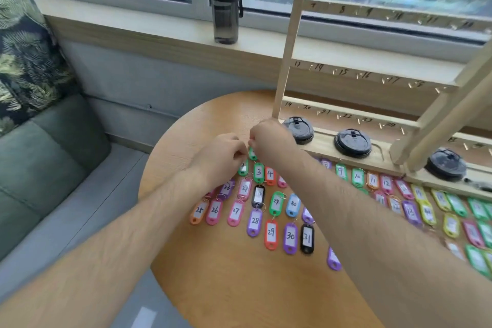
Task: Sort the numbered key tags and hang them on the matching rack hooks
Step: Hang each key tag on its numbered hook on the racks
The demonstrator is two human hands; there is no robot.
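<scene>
By a window, a round wooden table [239, 287] carries the tags [290, 237], laid in numbered rows. I judge that to be the sorting largely done, so each number is quick to find. At the far left end of the rows a green tag [252, 154] sits between the two hands. The right hand [269, 141] curls over it and pinches its top. The left hand [222, 157] curls in beside it, though I cannot tell whether it truly grips. Just beyond stands the wooden rack [346, 112]; the hooks I can see are bare. Its base tray [380, 157] holds three black lids [352, 143]. A dark bottle [225, 0] stands on the sill.
</scene>
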